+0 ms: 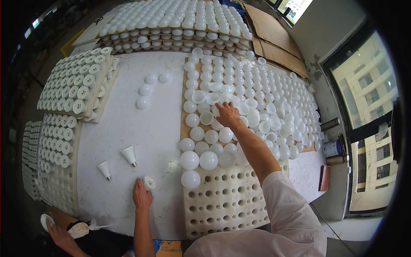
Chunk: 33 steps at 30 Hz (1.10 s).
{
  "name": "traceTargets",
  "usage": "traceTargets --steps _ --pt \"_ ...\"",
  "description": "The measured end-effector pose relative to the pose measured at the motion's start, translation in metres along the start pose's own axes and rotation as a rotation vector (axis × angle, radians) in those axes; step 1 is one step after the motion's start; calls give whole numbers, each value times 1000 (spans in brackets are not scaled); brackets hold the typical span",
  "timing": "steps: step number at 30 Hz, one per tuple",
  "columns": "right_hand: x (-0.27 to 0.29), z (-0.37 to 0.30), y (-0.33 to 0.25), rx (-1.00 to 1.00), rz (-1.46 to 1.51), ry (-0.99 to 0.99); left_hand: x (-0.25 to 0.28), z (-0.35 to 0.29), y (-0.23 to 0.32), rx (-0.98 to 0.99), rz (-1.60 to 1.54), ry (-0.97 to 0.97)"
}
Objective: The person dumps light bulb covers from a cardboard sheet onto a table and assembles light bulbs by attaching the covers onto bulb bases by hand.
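1. Head view: my left hand (pixel 142 196) was closed on a white bulb body with a round, flat face (pixel 149 183), near the front of the pale grey worktop (pixel 128 128); I could not tell whether the piece touched the surface.
2. My right hand (pixel 228 114) was stretched forward over the translucent white domes (pixel 206 118), palm down and fingers bent. Its fingertips were among them, but I could not tell whether they gripped one.
3. Around that hand, many domes lay loose and tilted, some with their open rims showing, over rows set round side up.
4. Nearer to me, a cream board pierced with round holes (pixel 229 222) showed several bare rows.
5. Two white cone-shaped bulb bodies with metal screw caps (pixel 129 155) lay on their sides just beyond my left hand, apart from each other.
6. Farther up the worktop, four white rounded pieces (pixel 143 102) made a small group.
7. To the left, stacked boards carried rows of white round-faced bulb bodies (pixel 78 106); at the far end rose stacked layers of white domes (pixel 175 21).
8. At the lower left, another person's hand (pixel 63 239) held a white disc-like piece (pixel 45 222).
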State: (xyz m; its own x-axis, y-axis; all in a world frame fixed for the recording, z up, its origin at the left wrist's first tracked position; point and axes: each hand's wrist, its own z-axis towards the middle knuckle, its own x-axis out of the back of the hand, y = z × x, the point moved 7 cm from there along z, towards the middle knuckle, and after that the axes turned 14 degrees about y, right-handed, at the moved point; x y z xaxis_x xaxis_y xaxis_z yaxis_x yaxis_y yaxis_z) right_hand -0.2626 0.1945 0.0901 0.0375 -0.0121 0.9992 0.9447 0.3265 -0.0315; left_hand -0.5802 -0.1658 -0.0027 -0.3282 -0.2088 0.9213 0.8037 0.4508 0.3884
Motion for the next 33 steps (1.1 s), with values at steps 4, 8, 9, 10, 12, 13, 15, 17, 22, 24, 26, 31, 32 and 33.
traceTargets --steps 4,8,9,10,12,13,15,17,22,24,26,31,32,33 --pt "22 -17 16 42 -23 35 13 -27 14 174 -176 98" --pt "61 -63 62 -98 199 264 35 -88 34 546 -599 88" --pt "72 -78 83 -233 363 349 37 -106 36 542 -595 93" --pt "76 -92 114 -270 618 471 33 -123 44 592 -910 76" --pt "72 -133 140 -384 1251 387 35 -155 62 645 -1219 60" --pt "66 -159 144 -483 1875 259 39 -172 82 639 -1380 23" --pt "90 -211 112 -319 2195 62 56 -205 107 640 -1530 7" --pt "110 -261 90 -234 2186 -53 72 -225 154 525 -1495 -271" --pt "107 -373 62 -126 2033 -342 105 -269 242 153 -1334 -533" --pt "104 -405 58 -43 2034 -379 116 -281 267 89 -1243 -558" --pt "121 -438 46 -24 2007 -406 121 -293 281 -29 -1133 -588" --pt "138 -500 46 220 1733 -265 124 -332 310 -91 -1115 -677" --pt "139 -511 46 162 1731 -305 120 -339 309 -66 -1120 -726" --pt "139 -516 46 160 1731 -307 117 -347 309 -40 -1126 -776"
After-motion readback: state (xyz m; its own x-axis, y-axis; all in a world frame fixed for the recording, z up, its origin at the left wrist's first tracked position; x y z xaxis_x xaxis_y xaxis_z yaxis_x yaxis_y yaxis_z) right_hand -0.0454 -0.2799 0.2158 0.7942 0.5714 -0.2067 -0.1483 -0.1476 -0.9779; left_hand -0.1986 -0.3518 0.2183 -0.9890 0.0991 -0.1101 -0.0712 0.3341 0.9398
